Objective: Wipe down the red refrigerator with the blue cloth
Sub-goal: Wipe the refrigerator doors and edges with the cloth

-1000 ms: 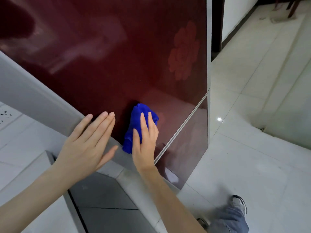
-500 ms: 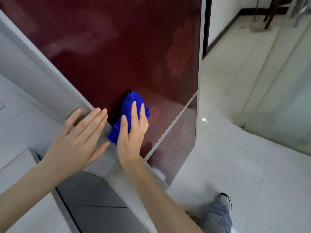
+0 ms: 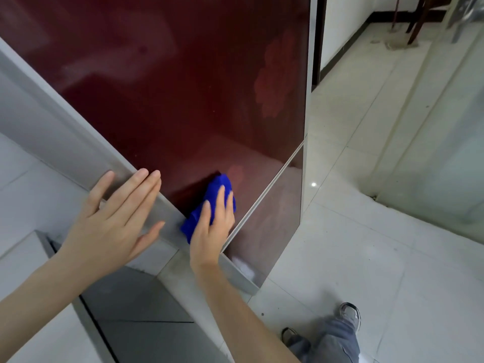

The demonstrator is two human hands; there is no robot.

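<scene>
The red refrigerator (image 3: 183,82) fills the upper left, its glossy dark red door bearing a faint flower print and a silver seam above the lower door. A bunched blue cloth (image 3: 217,195) lies against the door near its grey left edge. My right hand (image 3: 212,229) presses the cloth flat to the door with straight fingers, covering its lower part. My left hand (image 3: 115,224) rests flat, fingers spread, on the grey side edge of the refrigerator, just left of the cloth.
A grey cabinet top (image 3: 136,310) sits below my arms at the lower left. White tiled floor (image 3: 366,258) spreads to the right. My shoes and trouser leg (image 3: 337,336) show at the bottom. A glass panel (image 3: 445,153) stands at the right, with chair legs (image 3: 419,19) beyond.
My right hand has slid the blue cloth down the door toward the silver seam and grey edge. My left hand stays flat on the side edge.
</scene>
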